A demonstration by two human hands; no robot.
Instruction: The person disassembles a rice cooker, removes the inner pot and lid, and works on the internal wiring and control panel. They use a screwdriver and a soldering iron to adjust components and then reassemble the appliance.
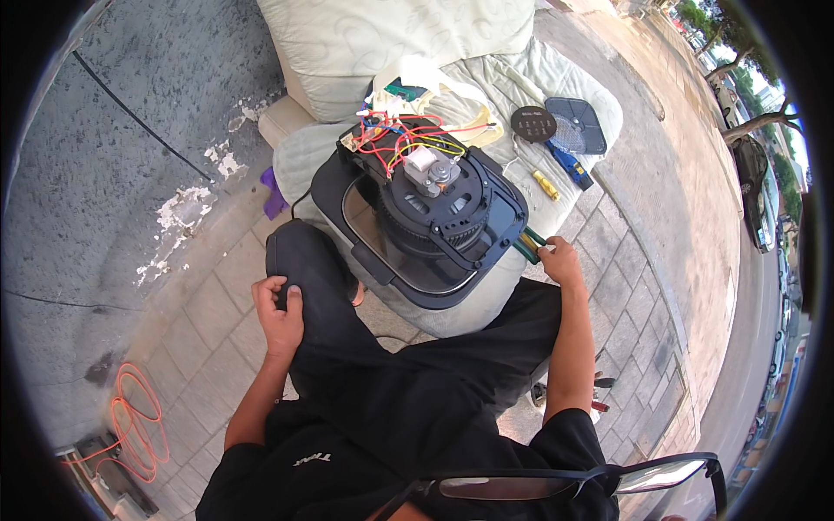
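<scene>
Black plastic is forming the opened appliance (421,221), which is sitting at the frame's centre on a pale quilted seat (512,65), its silver motor (434,176) facing up. Just right of centre, our right hand (560,259) is pinching a slim green-and-yellow piece (527,246) beside the appliance; what kind, we cannot tell. Left of centre, our left hand (280,314) is holding no tool: its fingers are curling loosely over the knee (326,269), thumb apart. To work well, we should be steadying the appliance with that idle hand, moving the piece gently and minding the loose red wires (417,130) towards upper centre.
</scene>
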